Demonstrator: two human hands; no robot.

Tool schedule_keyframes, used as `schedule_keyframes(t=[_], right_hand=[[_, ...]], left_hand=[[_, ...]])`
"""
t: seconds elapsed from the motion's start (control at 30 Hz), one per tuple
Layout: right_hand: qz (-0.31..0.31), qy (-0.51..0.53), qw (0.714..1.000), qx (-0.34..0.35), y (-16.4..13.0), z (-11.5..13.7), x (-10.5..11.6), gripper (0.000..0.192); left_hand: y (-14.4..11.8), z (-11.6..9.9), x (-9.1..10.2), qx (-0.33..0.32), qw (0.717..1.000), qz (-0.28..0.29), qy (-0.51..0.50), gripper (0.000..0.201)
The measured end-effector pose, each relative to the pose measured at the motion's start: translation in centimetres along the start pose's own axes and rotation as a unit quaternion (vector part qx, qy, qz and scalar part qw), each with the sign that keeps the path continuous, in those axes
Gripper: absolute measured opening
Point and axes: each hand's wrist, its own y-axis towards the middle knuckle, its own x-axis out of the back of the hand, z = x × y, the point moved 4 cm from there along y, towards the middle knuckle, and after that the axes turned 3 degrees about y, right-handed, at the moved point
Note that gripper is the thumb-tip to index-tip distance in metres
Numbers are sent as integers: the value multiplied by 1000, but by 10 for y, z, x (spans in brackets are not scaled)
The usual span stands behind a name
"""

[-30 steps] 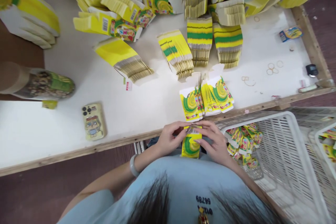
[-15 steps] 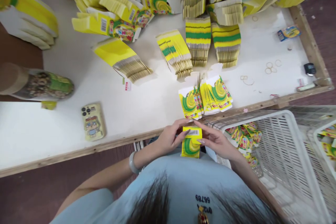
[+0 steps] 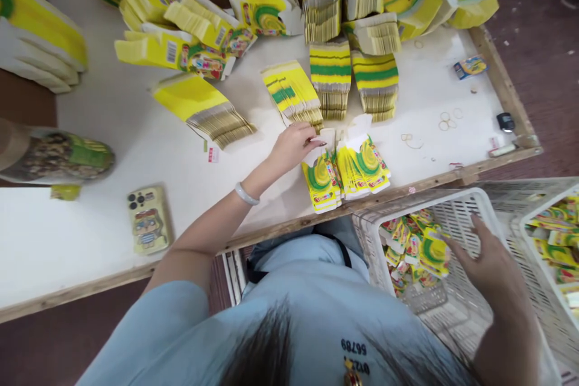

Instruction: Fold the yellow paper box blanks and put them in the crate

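Note:
My left hand [image 3: 296,148] reaches over the table to the left stack of small flat yellow-green cartons [image 3: 320,181]. Its thumb and fingers close at the white top flap of a carton there. A second fanned stack of cartons [image 3: 362,164] lies just to the right. My right hand [image 3: 491,265] is over the white plastic basket [image 3: 482,202], thumb and fingers apart with nothing in them. Left of its fingertips, a yellow carton [image 3: 435,253] is on or just above the pile of filled-looking cartons [image 3: 407,232] in the basket.
Banded bundles of flat yellow cartons [image 3: 330,69] line the back of the table. A phone [image 3: 148,220] and a jar [image 3: 67,154] are at the left. Rubber bands [image 3: 446,122] and a small blue box [image 3: 470,66] lie at the right. Another basket [image 3: 527,223] stands beyond.
Both hands held a small yellow carton by my body before. Now my right hand has moved right over the basket and let go; my left hand has moved up to the carton stack.

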Motion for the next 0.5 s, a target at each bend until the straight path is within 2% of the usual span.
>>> schedule_keyframes(t=[0.03,0.1,0.17,0.23,0.3,0.33,0.4,0.47,0.5], right_hand=[[-38,-7,999,29,1,18,-4,74],[-91,67,988,103,4,72,-24,58],[-179,124,953,211,7,138,-47,42],[-229,157,904,326,8,200,-72,47],[-224,183,872,395,8,244,-93,54],[-220,195,861,414,8,258,-100,55],[-214,225,848,430,4,271,-106,52],[-207,270,842,418,-2,268,-107,48],[-186,298,845,402,-5,265,-107,43]], left_hand=[[-1,-3,5,-26,999,-18,5,28],[-8,-14,18,-66,996,-66,12,33],[-19,-28,35,-75,991,-110,2,37],[-34,-46,52,-72,988,-133,-23,39],[-51,-63,67,-69,986,-144,-52,39],[-59,-70,73,-69,984,-147,-68,37],[-74,-79,79,-63,979,-156,-115,33],[-87,-82,75,-57,966,-161,-193,33],[-92,-83,68,-59,958,-154,-235,42]])
